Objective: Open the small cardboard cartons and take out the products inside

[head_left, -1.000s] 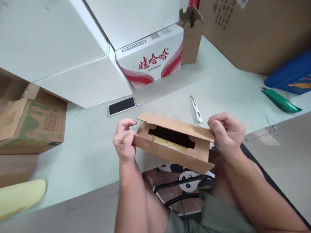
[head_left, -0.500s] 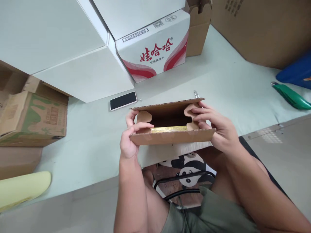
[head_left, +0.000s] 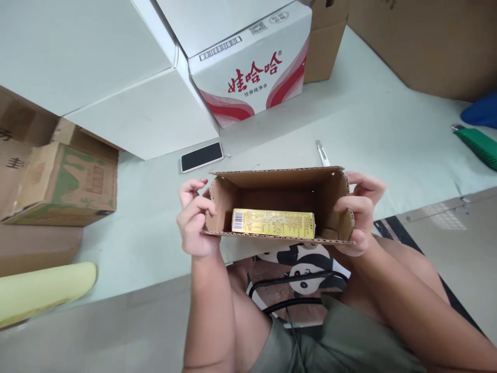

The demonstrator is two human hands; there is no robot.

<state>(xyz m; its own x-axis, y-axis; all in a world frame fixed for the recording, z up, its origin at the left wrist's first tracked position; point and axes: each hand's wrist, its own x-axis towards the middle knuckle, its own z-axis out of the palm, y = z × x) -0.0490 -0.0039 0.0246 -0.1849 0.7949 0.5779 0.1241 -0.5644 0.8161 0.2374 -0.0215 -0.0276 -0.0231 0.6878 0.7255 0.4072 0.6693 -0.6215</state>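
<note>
A brown cardboard box (head_left: 275, 180) is held up at the table's front edge, its open top turned toward me. Inside, along the near wall, lies a yellow carton (head_left: 274, 224) with a barcode at its left end. My left hand (head_left: 198, 220) grips the box's left end, fingers over the side flap and thumb low near the corner. On the right end, my right hand (head_left: 361, 212) is closed around the other side flap, fingertips reaching inside. The bottom of the box is partly hidden by the carton.
Beyond the box lie a phone (head_left: 202, 157) and a utility knife (head_left: 322, 153). White boxes (head_left: 147, 114) and a red-and-white carton (head_left: 252, 77) stand at the back. A printed cardboard box (head_left: 83, 181) and yellow roll (head_left: 50, 287) are left; a green-handled tool (head_left: 476, 147) is right.
The box has tilted so its opening faces me more. Its end flaps are spread outward, with my hands now at both ends, and the yellow carton shows fully.
</note>
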